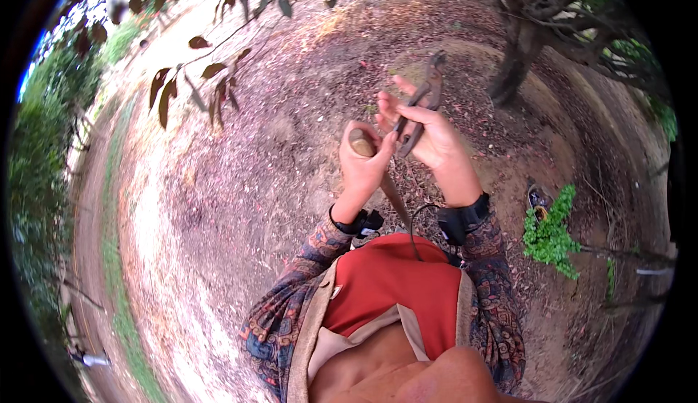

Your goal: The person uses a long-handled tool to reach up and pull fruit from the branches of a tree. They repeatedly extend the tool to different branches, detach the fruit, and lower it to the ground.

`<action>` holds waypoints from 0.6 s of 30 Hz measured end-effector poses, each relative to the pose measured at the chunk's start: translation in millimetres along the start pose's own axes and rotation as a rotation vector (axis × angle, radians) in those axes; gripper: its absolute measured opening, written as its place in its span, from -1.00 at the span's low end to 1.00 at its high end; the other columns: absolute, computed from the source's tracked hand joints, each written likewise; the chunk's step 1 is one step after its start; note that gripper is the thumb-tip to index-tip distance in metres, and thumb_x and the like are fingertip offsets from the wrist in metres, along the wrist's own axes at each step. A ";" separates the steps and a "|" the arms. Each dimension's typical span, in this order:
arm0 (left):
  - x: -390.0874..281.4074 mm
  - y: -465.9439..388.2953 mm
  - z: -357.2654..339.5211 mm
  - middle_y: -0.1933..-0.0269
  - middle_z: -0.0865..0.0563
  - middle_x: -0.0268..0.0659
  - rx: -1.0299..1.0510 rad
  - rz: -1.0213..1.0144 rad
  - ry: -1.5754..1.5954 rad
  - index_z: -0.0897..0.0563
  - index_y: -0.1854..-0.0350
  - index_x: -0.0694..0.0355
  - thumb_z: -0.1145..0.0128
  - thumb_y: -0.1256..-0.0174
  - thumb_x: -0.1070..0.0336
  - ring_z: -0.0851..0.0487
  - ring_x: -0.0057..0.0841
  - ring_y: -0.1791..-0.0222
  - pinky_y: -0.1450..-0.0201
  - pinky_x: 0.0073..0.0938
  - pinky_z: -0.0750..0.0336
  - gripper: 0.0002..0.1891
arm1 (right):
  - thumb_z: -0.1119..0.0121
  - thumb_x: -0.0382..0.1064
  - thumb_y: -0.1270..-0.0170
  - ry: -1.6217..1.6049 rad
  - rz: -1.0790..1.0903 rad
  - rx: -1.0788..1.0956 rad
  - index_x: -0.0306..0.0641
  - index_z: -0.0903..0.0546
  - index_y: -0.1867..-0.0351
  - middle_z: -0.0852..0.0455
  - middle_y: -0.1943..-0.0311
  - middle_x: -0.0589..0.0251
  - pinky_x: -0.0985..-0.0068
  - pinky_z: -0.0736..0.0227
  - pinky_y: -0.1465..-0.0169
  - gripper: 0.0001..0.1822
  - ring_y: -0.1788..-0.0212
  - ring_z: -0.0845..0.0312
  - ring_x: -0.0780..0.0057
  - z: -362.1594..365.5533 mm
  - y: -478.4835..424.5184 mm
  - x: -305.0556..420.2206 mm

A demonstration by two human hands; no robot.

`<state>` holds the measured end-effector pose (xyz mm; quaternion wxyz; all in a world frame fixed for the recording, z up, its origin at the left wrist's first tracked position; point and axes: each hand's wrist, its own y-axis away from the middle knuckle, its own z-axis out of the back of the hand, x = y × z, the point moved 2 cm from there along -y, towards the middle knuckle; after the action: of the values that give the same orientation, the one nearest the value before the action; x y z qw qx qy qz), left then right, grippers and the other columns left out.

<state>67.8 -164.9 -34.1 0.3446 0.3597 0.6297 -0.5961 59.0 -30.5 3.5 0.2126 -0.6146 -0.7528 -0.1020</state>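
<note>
In the head view, my left hand (pixel 362 155) is wrapped around the top of a wooden pole (pixel 395 198), whose rounded end shows between thumb and fingers. The pole slants down toward my body. My right hand (pixel 431 125) holds a pair of rusty metal pliers (pixel 434 84) between thumb and palm, its jaws pointing up and its handles toward my left hand. The fingers of my right hand are partly spread behind the tool. My left thumb tip is close to one handle; whether it touches cannot be told. Dark bands sit on both wrists.
A tree trunk (pixel 512 65) with low branches stands at the upper right. Leafy twigs (pixel 218 70) hang at the upper left. A green leafy plant (pixel 551 234) grows at the right, beside a small dark object (pixel 537 198). Dry leaves litter the soil. A grass strip (pixel 117 256) runs at the left.
</note>
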 end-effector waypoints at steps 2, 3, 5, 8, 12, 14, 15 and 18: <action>-4.9 0.8 -0.1 0.60 -0.49 -0.46 -0.022 0.012 0.011 -0.40 0.40 0.21 -0.36 -0.14 0.47 -0.46 -0.75 0.70 0.67 -0.71 -0.28 -0.71 | -0.02 -0.59 -0.24 0.029 0.000 -0.030 -0.11 -0.20 -0.33 -0.57 -0.05 -0.10 0.12 -0.48 -0.19 -0.37 -0.09 -0.56 0.17 -1.5 -0.7 -0.1; -5.7 1.4 -0.2 0.57 -0.49 -0.46 -0.022 0.068 0.024 -0.42 0.39 0.21 -0.38 -0.11 0.45 -0.44 -0.76 0.65 0.62 -0.70 -0.29 -0.71 | -0.02 -0.59 -0.23 0.039 0.007 -0.032 -0.10 -0.17 -0.35 -0.56 -0.07 -0.10 0.10 -0.46 -0.20 -0.34 -0.10 -0.56 0.16 -2.0 -0.5 0.3; -5.7 0.0 0.2 0.51 -0.50 -0.47 -0.031 0.141 0.068 -0.45 0.38 0.22 -0.43 -0.06 0.40 -0.40 -0.79 0.55 0.50 -0.69 -0.31 -0.69 | -0.03 -0.58 -0.22 0.082 0.008 -0.027 -0.09 -0.16 -0.36 -0.50 -0.14 -0.08 0.06 -0.41 -0.25 -0.32 -0.18 -0.48 0.15 -2.9 1.1 0.8; -1.5 -10.2 8.7 0.52 -0.50 -0.44 -0.160 0.050 -0.083 -0.44 0.38 0.23 -0.37 -0.13 0.38 -0.41 -0.74 0.56 0.51 -0.64 -0.33 -0.73 | -0.04 -0.56 -0.22 0.100 -0.030 0.017 -0.08 -0.15 -0.41 -0.37 -0.27 -0.04 0.00 -0.19 -0.38 -0.28 -0.33 -0.31 0.14 -2.7 6.5 -0.3; 17.8 -25.4 21.6 0.53 -0.48 -0.40 -0.209 0.119 -0.034 -0.44 0.40 0.23 -0.31 -0.18 0.40 -0.42 -0.68 0.55 0.50 -0.58 -0.33 -0.77 | -0.05 -0.51 -0.20 0.239 -0.053 -0.023 -0.05 -0.15 -0.44 -0.24 -0.39 0.04 0.03 -0.03 -0.44 -0.25 -0.46 -0.09 0.18 2.7 7.2 -5.0; 24.8 -25.1 22.5 0.56 -0.48 -0.40 -0.189 0.116 0.011 -0.42 0.37 0.23 -0.28 -0.22 0.41 -0.43 -0.68 0.61 0.57 -0.61 -0.31 -0.77 | -0.04 -0.47 -0.22 0.308 -0.041 -0.021 -0.11 -0.18 -0.44 -0.27 -0.37 0.06 0.12 -0.09 -0.41 -0.29 -0.45 -0.11 0.23 5.7 3.8 -4.2; 26.4 -24.6 22.5 0.59 -0.48 -0.41 -0.179 0.082 0.019 -0.40 0.34 0.23 -0.26 -0.25 0.41 -0.44 -0.68 0.68 0.65 -0.63 -0.29 -0.77 | -0.04 -0.47 -0.22 0.329 -0.042 -0.016 -0.15 -0.19 -0.43 -0.30 -0.35 0.06 0.16 -0.10 -0.41 -0.31 -0.44 -0.14 0.24 6.9 2.0 -4.6; 27.5 -21.4 21.7 0.62 -0.48 -0.41 -0.163 0.013 -0.059 -0.38 0.32 0.22 -0.24 -0.29 0.41 -0.45 -0.69 0.75 0.73 -0.66 -0.28 -0.77 | -0.03 -0.46 -0.22 0.417 -0.004 -0.033 -0.23 -0.22 -0.40 -0.39 -0.29 0.08 0.30 -0.14 -0.38 -0.34 -0.38 -0.24 0.29 9.5 -1.6 -4.0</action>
<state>35.5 -186.1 -48.2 0.3951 0.3169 0.6635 -0.5507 56.2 -30.4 -6.6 0.3537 -0.5821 -0.6918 -0.2398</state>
